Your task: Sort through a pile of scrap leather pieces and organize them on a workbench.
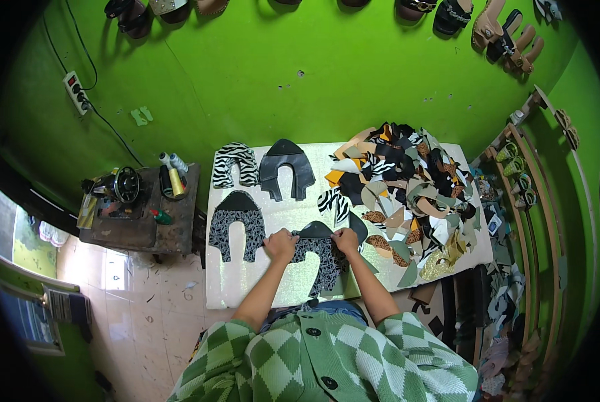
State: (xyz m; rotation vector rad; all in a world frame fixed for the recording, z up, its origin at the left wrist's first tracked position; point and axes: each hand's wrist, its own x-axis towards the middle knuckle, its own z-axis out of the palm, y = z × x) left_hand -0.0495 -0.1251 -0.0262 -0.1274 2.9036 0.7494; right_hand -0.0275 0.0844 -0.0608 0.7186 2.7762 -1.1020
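Note:
Both my hands are at a horseshoe-shaped shoe upper [328, 260], black and grey patterned with a plain black toe piece. My left hand [281, 245] pinches the left end of the seam under the toe piece, and my right hand [345, 241] pinches the right end. One patterned leg of the upper hangs toward me. Left of my hands lies a similar patterned upper [231, 218] with a black toe. Behind are a plain black upper [287, 171] and a zebra-striped one [235, 161]. Just beyond my right hand is a zebra-striped scrap [333, 203].
The pieces lie on a pale covered table [243, 285]. A large heap of material scraps [407, 187] fills its right side. At left stands a sewing machine [122, 187] on a wooden table with thread cones [176, 181]. A wooden rack [527, 201] with sandals is at right.

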